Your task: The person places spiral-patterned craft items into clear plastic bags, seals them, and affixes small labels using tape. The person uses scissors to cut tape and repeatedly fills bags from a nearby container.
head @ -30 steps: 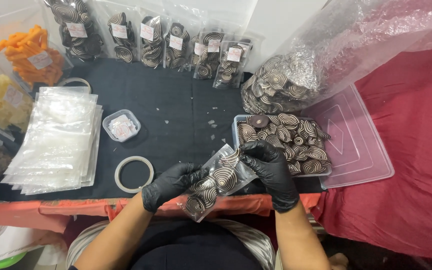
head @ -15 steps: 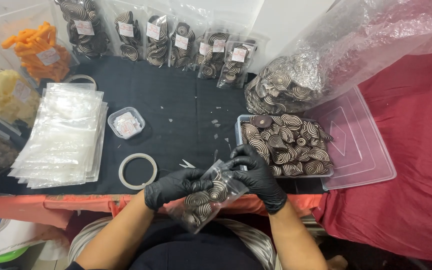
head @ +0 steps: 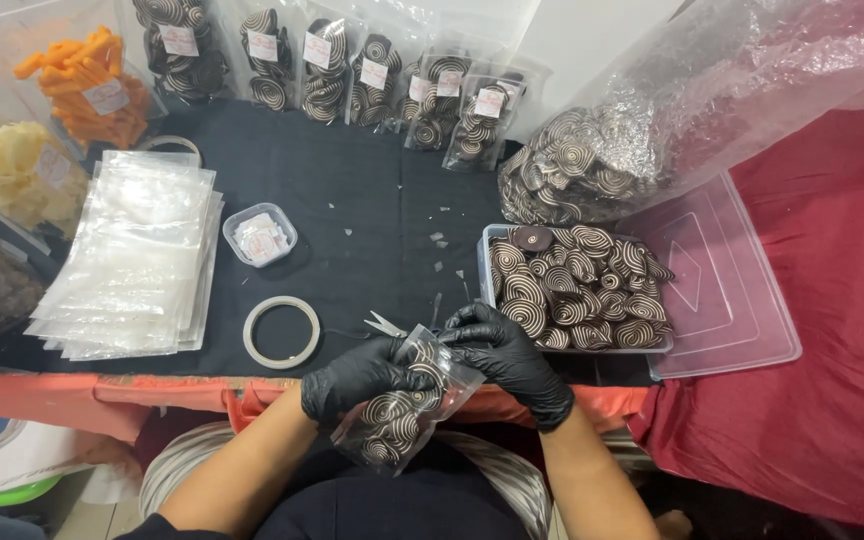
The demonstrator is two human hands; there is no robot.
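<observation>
At the worktop's (head: 372,190) near edge, six o'clock, both gloved hands grip a clear pouch of spiral biscuits (head: 404,410): left hand (head: 364,378) closed around its side, right hand (head: 504,355) pinching its top. Bare cloth lies at twelve.

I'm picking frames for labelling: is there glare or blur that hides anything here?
Head view: even light and soft shadows; glare whitens the big bag at top right and the pouch stack; both hands and the packet are sharp; edges bend slightly.
</observation>
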